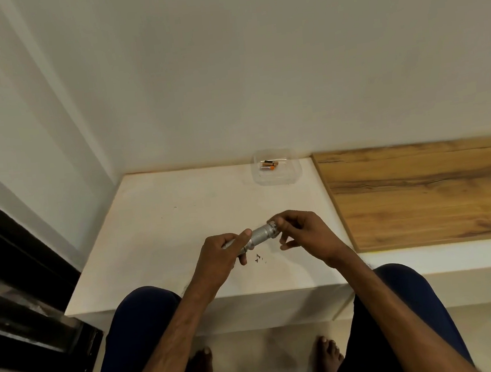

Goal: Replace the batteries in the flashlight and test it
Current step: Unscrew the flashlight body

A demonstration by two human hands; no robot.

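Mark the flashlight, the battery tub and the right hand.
flashlight (260, 236): head view, knurled silver barrel between the hands.
battery tub (292, 173): head view, clear right wall.
right hand (305, 227): head view, back of the hand.

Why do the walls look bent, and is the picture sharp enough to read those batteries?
Head view: the wide-angle lens bows the wall lines and table edges. Lighting is soft and dim, with faint shadows and no glare. The left hand and right hand holding the flashlight are fairly clear, but the batteries in the clear container are too small to read.
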